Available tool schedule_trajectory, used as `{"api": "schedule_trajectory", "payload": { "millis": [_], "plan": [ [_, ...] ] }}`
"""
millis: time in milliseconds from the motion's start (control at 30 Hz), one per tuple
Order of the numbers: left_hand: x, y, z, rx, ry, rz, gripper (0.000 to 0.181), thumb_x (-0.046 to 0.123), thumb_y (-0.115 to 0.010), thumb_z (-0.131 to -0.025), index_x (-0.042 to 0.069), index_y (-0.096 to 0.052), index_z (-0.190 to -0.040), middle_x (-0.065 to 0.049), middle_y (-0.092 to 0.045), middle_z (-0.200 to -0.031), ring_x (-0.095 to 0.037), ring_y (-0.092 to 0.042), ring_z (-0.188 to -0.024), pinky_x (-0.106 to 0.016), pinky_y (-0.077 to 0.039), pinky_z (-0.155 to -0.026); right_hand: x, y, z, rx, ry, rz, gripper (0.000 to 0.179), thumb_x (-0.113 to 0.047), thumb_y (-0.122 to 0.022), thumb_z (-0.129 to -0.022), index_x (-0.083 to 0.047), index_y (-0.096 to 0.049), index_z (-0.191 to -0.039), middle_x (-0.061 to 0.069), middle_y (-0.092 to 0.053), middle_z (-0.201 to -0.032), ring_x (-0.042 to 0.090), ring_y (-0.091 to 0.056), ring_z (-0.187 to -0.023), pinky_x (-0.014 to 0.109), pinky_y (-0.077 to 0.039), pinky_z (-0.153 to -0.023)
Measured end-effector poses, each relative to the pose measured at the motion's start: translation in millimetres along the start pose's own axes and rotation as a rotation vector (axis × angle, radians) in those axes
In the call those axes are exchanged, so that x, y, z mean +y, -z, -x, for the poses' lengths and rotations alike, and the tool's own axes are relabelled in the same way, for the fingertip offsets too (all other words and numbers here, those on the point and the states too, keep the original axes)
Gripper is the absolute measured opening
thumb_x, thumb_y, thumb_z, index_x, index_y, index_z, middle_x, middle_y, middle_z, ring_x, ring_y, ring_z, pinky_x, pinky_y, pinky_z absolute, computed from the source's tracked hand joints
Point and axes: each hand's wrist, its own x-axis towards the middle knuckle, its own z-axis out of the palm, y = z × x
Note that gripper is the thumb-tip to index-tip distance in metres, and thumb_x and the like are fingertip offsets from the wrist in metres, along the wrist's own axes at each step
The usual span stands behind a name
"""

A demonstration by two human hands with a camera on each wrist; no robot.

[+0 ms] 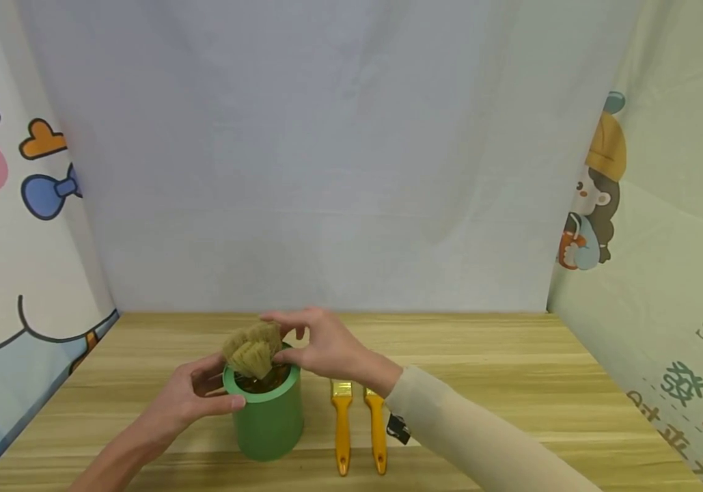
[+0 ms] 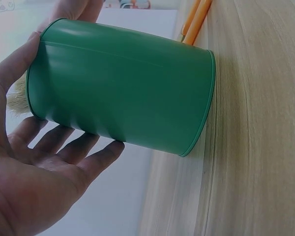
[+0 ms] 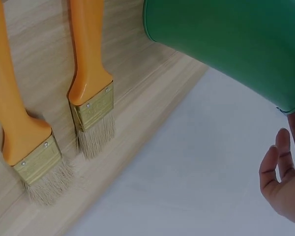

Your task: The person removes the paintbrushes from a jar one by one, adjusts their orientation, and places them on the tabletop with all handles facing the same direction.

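A green cylindrical container (image 1: pixel 270 427) stands upright on the table, several paintbrushes (image 1: pixel 251 352) in it with pale bristles up. My left hand (image 1: pixel 182 400) grips its left side, thumb near the rim and fingers round the far side. In the left wrist view those fingers (image 2: pixel 91 160) lie along the green wall. My right hand (image 1: pixel 329 345) is at the rim, thumb and index finger on either side of a brush's bristle end; the exact contact is partly hidden. The right wrist view shows the hand (image 3: pixel 287 182) at the container's top edge.
Two paintbrushes with orange handles, a left one (image 1: pixel 341 427) and a right one (image 1: pixel 377 430), lie side by side right of the container, bristles away from me. A small black object (image 1: pixel 397 429) is by the right sleeve. Behind the wooden table (image 1: pixel 480 383) hangs a pale cloth (image 1: pixel 351 171).
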Motion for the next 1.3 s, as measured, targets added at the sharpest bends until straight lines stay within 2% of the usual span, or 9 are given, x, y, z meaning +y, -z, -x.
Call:
{"api": "schedule_trajectory", "payload": {
  "millis": [233, 467, 600, 800, 967, 1133, 1300],
  "plan": [
    [-0.7, -0.3, 0.0, 0.003, 0.015, -0.005, 0.076, 0.014, -0.073, -0.099, -0.003, -0.034, -0.162, -0.027, -0.044, -0.158, -0.048, -0.045, -0.142, -0.056, -0.048, -0.11, -1, -2, 0.7, 0.03, 0.003, 0.07, 0.058, -0.012, -0.086, -0.09, -0.016, -0.067, -0.145, -0.002, -0.078, -0.102, 0.009, -0.053, -0.083, 0.023, -0.044, -0.073],
    [-1.1, -0.4, -0.8, 0.006, 0.015, -0.004, 0.076, 0.015, -0.073, -0.099, -0.003, -0.035, -0.162, -0.027, -0.045, -0.158, -0.047, -0.045, -0.143, -0.056, -0.048, -0.11, -1, -1, 0.9, 0.059, 0.011, 0.046, 0.053, -0.012, -0.087, -0.09, -0.014, -0.071, -0.141, -0.003, -0.079, -0.096, 0.008, -0.052, -0.079, 0.022, -0.045, -0.071],
    [-1.1, -0.3, -0.7, 0.001, 0.013, 0.004, 0.077, 0.014, -0.073, -0.1, -0.002, -0.033, -0.163, -0.027, -0.043, -0.159, -0.047, -0.044, -0.143, -0.055, -0.048, -0.11, -2, -1, 0.3, 0.089, 0.012, 0.031, 0.051, -0.012, -0.086, -0.091, -0.014, -0.072, -0.14, -0.002, -0.079, -0.096, 0.009, -0.051, -0.074, 0.021, -0.043, -0.064],
    [-1.4, -0.1, -0.8, -0.002, 0.006, 0.005, 0.078, 0.013, -0.073, -0.1, -0.002, -0.031, -0.164, -0.027, -0.042, -0.159, -0.047, -0.045, -0.143, -0.053, -0.05, -0.109, -6, 7, -2.9, 0.13, 0.034, -0.05, 0.046, -0.008, -0.082, -0.093, -0.01, -0.072, -0.139, 0.0, -0.078, -0.092, 0.009, -0.051, -0.069, 0.02, -0.042, -0.054],
    [-1.4, 0.1, -1.1, 0.0, 0.009, 0.001, 0.079, 0.013, -0.073, -0.099, -0.002, -0.03, -0.164, -0.028, -0.041, -0.16, -0.049, -0.043, -0.144, -0.055, -0.049, -0.11, -11, 17, -6.5, 0.174, 0.029, -0.102, 0.046, -0.006, -0.081, -0.094, -0.011, -0.072, -0.139, 0.004, -0.078, -0.094, 0.008, -0.06, -0.067, 0.022, -0.053, -0.058],
    [-1.4, 0.3, -1.3, 0.003, 0.021, -0.001, 0.08, 0.014, -0.073, -0.099, -0.003, -0.03, -0.164, -0.028, -0.041, -0.16, -0.049, -0.043, -0.144, -0.056, -0.047, -0.111, -16, 29, -8.4, 0.194, 0.031, -0.143, 0.047, -0.006, -0.079, -0.095, -0.011, -0.07, -0.141, 0.009, -0.078, -0.101, 0.006, -0.071, -0.08, 0.026, -0.062, -0.07],
    [-1.2, 0.2, -1.2, 0.005, 0.03, 0.005, 0.081, 0.015, -0.074, -0.099, -0.004, -0.029, -0.164, -0.03, -0.041, -0.159, -0.05, -0.042, -0.144, -0.055, -0.049, -0.109, -21, 40, -10.1, 0.192, 0.063, -0.189, 0.047, -0.004, -0.078, -0.096, -0.009, -0.069, -0.142, 0.013, -0.078, -0.105, 0.008, -0.074, -0.082, 0.032, -0.063, -0.061]
  ]
}}
